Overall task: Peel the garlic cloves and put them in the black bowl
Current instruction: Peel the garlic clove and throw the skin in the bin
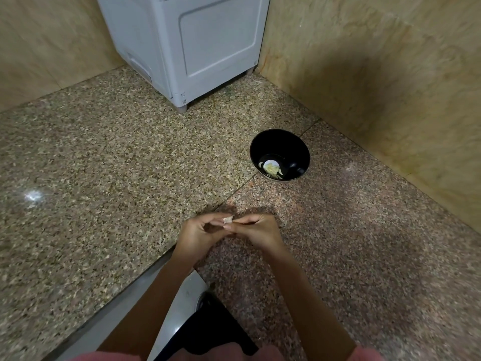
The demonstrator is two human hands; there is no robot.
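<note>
Garlic clove (228, 220) pinched between both hands (231, 230); no legible writing.

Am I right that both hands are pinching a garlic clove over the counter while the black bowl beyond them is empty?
Not quite: the bowl is not empty; the head view shows pale peeled cloves at its bottom. The rest holds: the left hand and right hand both pinch a clove over the counter.

We log: black bowl (279, 142) | pale yellow cloves (270, 168) | brown-speckled granite counter (104, 165) | light grey appliance (208, 43) | beige marbled wall (377, 74)
</note>
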